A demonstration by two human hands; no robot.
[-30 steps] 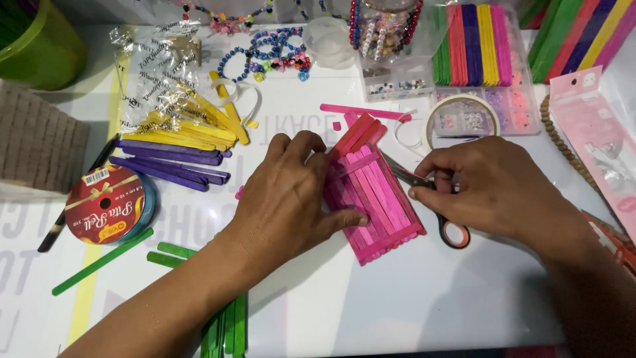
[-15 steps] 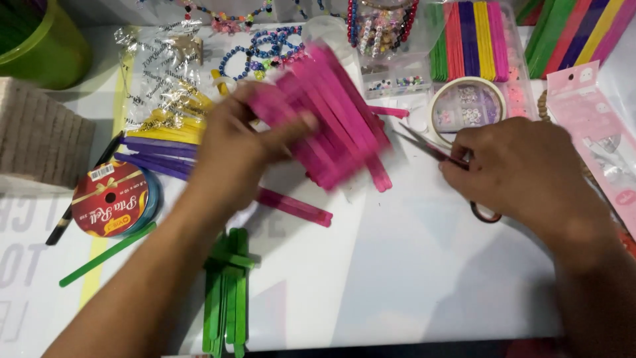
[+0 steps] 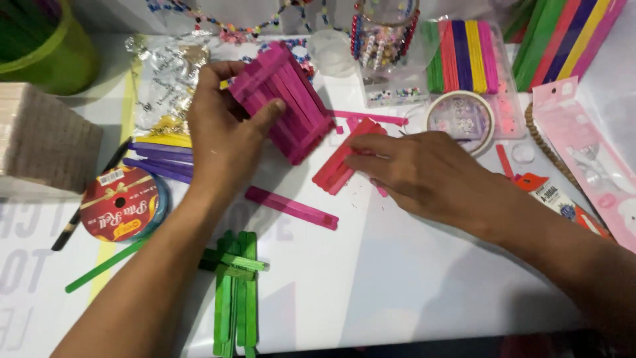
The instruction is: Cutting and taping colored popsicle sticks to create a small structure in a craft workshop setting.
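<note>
The left hand (image 3: 228,136) clamps a pink stick panel (image 3: 285,99) above the table (image 3: 397,278); right of the panel, the right hand (image 3: 424,176) presses flat on loose pink sticks (image 3: 341,162); the panel looks light, stiff, best gripped by its edges

green craft sticks (image 3: 233,292), a red ribbon spool (image 3: 119,203), a tape roll (image 3: 461,119).

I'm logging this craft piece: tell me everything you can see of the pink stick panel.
The pink stick panel is a block of flat magenta craft sticks, wood by the look, joined side by side. The left hand holds it tilted above the white table, thumb on its face. Nothing else touches it.
</note>
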